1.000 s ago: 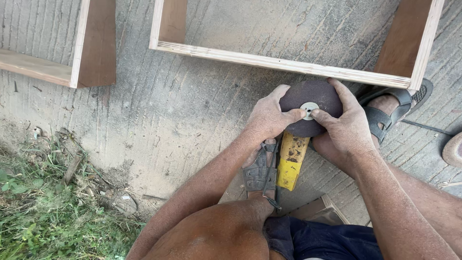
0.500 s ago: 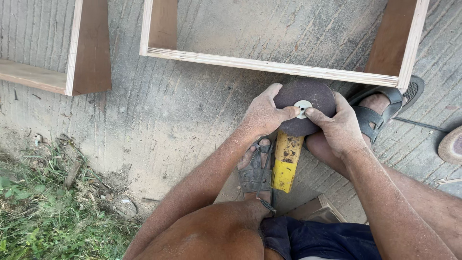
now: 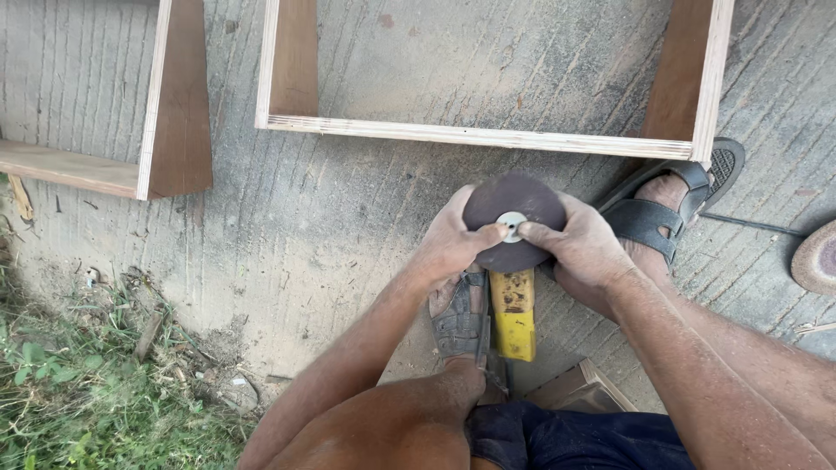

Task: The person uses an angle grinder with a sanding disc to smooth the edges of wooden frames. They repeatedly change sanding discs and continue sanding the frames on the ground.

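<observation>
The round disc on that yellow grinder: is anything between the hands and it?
Nothing visible. Both the left hand and the right hand already rest on the dark disc, fingertips meeting at its pale centre, above the yellow grinder.

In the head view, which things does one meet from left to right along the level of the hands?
Grass patch → left hand → dark sanding disc → right hand → black sandal → round disc at the edge.

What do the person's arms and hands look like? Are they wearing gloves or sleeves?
No gloves and no sleeves. The left hand and right hand are bare, dusty and smudged with dirt, and both forearms are bare right up to the edge of the picture. No watch, rings or bands show. The fingers look thick and work-worn.
</observation>
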